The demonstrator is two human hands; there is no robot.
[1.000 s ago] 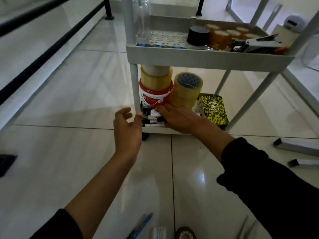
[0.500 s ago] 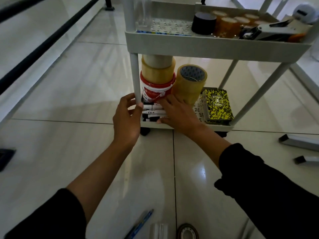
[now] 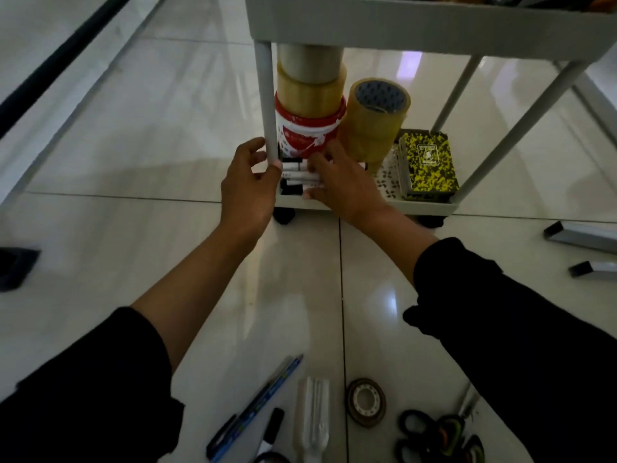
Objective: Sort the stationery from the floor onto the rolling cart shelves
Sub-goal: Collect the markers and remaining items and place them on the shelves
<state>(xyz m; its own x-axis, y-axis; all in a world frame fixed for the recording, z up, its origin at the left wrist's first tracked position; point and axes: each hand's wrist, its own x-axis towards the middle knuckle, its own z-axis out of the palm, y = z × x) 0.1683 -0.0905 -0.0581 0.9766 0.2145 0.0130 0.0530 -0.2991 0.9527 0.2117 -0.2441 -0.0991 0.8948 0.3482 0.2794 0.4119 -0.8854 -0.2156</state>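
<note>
Head view. The left hand [image 3: 248, 188] curls its fingers and thumb round the cart's front left post [image 3: 268, 105], apparently to steady the rolling cart [image 3: 417, 26] while the other hand works. The right hand [image 3: 337, 182] lies on the markers [image 3: 295, 177] stacked at the front left corner of the bottom shelf [image 3: 420, 206], fingers bent over them and thumb at the shelf's front edge; whether it grips or only presses them into line cannot be told. Just behind the markers stands a stack of tape rolls [image 3: 310, 105], a second tape stack [image 3: 374, 118] beside it, and a yellow-and-black box [image 3: 427, 165] to the right, so like things sit grouped. Still on the floor, near the viewer: blue pens [image 3: 263, 399], a clear holder [image 3: 312, 419], a small tape roll [image 3: 365, 401], scissors [image 3: 437, 436]. Sorting is judged partly done.
</note>
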